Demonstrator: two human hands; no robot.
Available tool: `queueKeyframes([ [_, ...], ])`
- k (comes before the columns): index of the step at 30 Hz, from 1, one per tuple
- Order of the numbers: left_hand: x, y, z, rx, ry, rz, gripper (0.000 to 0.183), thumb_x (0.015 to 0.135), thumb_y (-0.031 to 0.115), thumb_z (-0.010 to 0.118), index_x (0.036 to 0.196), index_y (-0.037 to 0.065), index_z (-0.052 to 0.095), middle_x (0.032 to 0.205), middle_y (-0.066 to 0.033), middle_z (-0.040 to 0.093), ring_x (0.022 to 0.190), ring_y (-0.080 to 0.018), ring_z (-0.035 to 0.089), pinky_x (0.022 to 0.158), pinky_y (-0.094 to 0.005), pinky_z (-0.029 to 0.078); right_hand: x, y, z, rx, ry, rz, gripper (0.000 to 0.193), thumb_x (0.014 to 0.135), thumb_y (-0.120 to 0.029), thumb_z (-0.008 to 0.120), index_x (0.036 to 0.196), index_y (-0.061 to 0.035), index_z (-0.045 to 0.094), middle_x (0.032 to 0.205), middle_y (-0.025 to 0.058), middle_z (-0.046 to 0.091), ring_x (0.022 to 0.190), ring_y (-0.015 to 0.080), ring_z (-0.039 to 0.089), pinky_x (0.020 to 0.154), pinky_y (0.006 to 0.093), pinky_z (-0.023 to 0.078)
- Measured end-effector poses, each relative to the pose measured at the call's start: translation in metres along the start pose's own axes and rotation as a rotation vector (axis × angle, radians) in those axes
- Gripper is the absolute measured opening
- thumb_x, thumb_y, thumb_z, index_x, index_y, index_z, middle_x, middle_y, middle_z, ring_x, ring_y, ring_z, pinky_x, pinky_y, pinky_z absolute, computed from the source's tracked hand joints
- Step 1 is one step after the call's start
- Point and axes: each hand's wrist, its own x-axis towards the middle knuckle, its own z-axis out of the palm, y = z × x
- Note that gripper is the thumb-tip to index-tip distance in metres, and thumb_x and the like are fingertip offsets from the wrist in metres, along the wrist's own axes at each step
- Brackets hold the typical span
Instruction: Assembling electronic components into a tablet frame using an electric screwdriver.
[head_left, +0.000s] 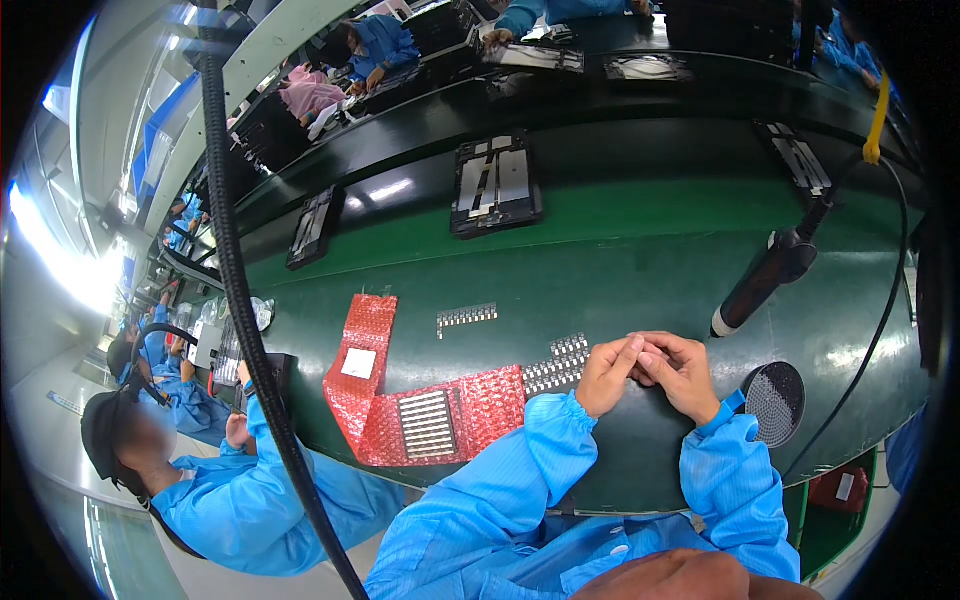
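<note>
We saw the left hand (610, 374) and right hand (684, 374) meet over the green desk (620, 285), in from its front edge. Their fingers were bent, with the tips pinched close, but we could not tell if they held anything. Just beside the left hand lay small silver parts (553, 372) in rows. Farther left, red bubble wrap (490, 398) lay near the front edge, with pale bars (427, 424) on it.

One head-worn fisheye, pretty close in, looking down and forward over the wearer's fingers (657, 370) and the green surface (610, 290), wide enough to catch a co-worker (250, 500) off left.
</note>
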Motion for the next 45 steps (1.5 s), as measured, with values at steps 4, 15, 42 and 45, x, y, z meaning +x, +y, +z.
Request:
queueKeyframes([
  [4,-0.001,0.002,0.002,0.020,-0.001,0.001,0.041,0.097,0.029,0.036,0.096,-0.005,0.059,0.086,-0.0085,0.062,0.069,-0.0121,0.058,0.063,-0.0242,0.049,-0.001,-0.002,0.001,0.046,0.005,0.003,0.024,0.084,-0.007,0.060,0.105,0.0049,0.060,0.087,0.0052,0.063,0.073,0.0068,0.055,0.062,0.0200,0.046],
  [15,-0.002,0.007,0.005,0.121,-0.041,0.029,0.036,0.095,0.026,0.044,0.101,-0.005,0.059,0.083,-0.0071,0.062,0.071,-0.0104,0.058,0.064,-0.0236,0.048,-0.002,0.005,0.004,0.107,0.070,-0.046,0.023,0.086,-0.004,0.056,0.107,0.0043,0.058,0.079,0.0030,0.062,0.067,0.0042,0.052,0.057,0.0183,0.043],
  [42,-0.001,0.008,0.001,0.311,-0.096,0.028,0.029,0.092,0.018,0.046,0.087,-0.006,0.063,0.081,-0.0092,0.066,0.078,-0.0127,0.060,0.073,-0.0254,0.047,-0.002,0.000,-0.004,-0.011,-0.058,0.063,0.029,0.077,-0.003,0.059,0.105,0.0038,0.059,0.090,0.0098,0.065,0.079,0.0098,0.058,0.069,0.0227,0.047],
  [45,-0.001,0.010,0.003,0.331,-0.108,0.037,0.028,0.092,0.017,0.046,0.088,-0.006,0.063,0.082,-0.0095,0.066,0.078,-0.0130,0.060,0.074,-0.0256,0.047,-0.002,0.003,-0.004,-0.086,-0.051,-0.064,0.029,0.077,-0.003,0.060,0.105,0.0045,0.059,0.093,0.0104,0.064,0.082,0.0096,0.057,0.072,0.0226,0.047],
])
